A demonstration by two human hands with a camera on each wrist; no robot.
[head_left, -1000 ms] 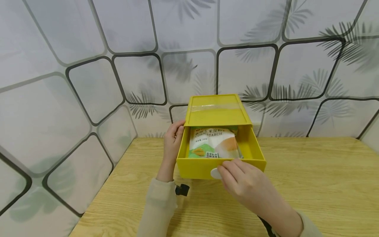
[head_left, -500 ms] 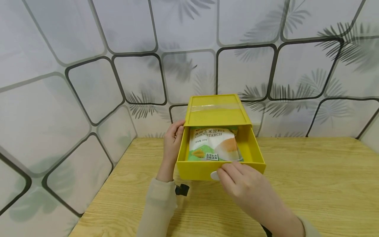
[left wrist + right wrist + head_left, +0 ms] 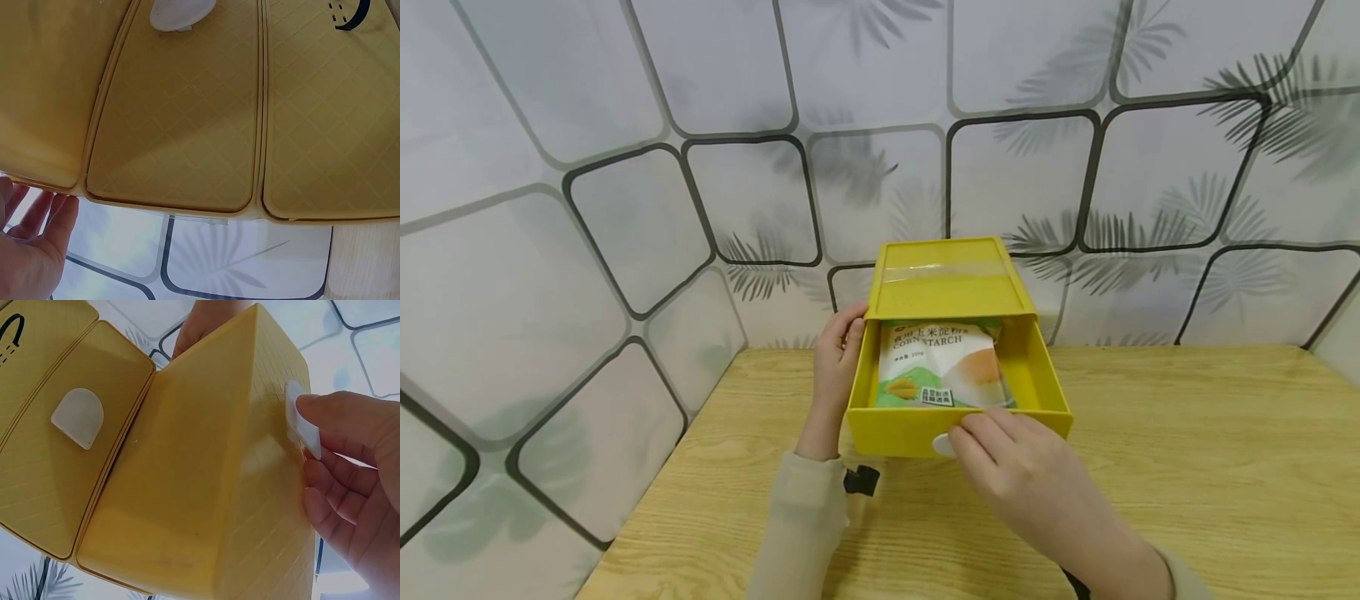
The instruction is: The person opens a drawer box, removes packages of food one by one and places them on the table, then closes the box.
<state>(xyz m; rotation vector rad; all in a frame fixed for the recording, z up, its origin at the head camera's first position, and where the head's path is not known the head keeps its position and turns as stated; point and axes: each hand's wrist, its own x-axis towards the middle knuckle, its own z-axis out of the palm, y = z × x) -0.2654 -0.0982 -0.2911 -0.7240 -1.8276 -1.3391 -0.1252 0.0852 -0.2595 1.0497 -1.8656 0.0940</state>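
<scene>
My right hand (image 3: 1030, 471) pinches the white tab handle (image 3: 301, 419) on the front of a yellow drawer (image 3: 895, 432), thumb on one face and fingers behind. The drawer stands pulled out of a small yellow drawer cabinet (image 3: 951, 296). Inside it lies a white and green bag of corn starch (image 3: 936, 367), its far end under the cabinet's top. My left hand (image 3: 835, 362) rests against the cabinet's left side, fingertips (image 3: 65, 212) at the edge by the upper drawer.
Lower drawers show in the wrist views, one with its own white tab (image 3: 80, 419). The cabinet stands on a wood-grain table (image 3: 1187, 467), close to a patterned wall (image 3: 880, 192). A small black piece (image 3: 861, 481) shows beside the left sleeve.
The drawer has come slightly farther out toward me with my right hand on its tab, showing more of the bag. In the last half second it stays still. My left hand has not moved.
</scene>
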